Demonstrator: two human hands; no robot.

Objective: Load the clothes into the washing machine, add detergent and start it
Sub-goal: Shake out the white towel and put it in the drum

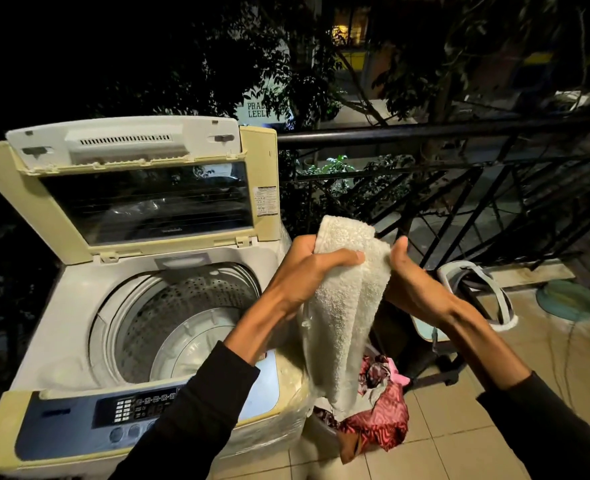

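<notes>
Both hands clamp one white terry towel (347, 306): left hand (307, 268) w/ thumb wrapped across the front of the cloth near its top, fingers behind it; right hand (413, 275) gripping the towel's right edge, thumb sticking up, fingers hidden behind the fabric. Towel is held up in the air, folded lengthwise, its top end poking above the left hand and the rest hanging down between the two forearms. Its lower end dangles just over a heap of clothes (380, 407), red-patterned fabric w/ a bit of pink, sitting low on the floor right beside the machine; whether the heap is in a basket can't be told. Black sleeves cover both arms up to mid-forearm.

To the left stands a top-load washing machine (78, 341), cream and white, lid (141, 195) swung up and standing open at the back, glass panel facing the camera. Perforated steel drum (182, 313) is in plain view w/ no clothes seen inside. Control panel (137, 408) w/ buttons and a display runs along the near edge, partly covered by the left sleeve.

Behind the hands a black metal railing (459, 161) edges the balcony, trees and a lit window in the dark beyond. Beige floor tiles (442, 427) underfoot. A white-rimmed object (477, 292) leans near the railing, a green round thing (563, 299) further right.
</notes>
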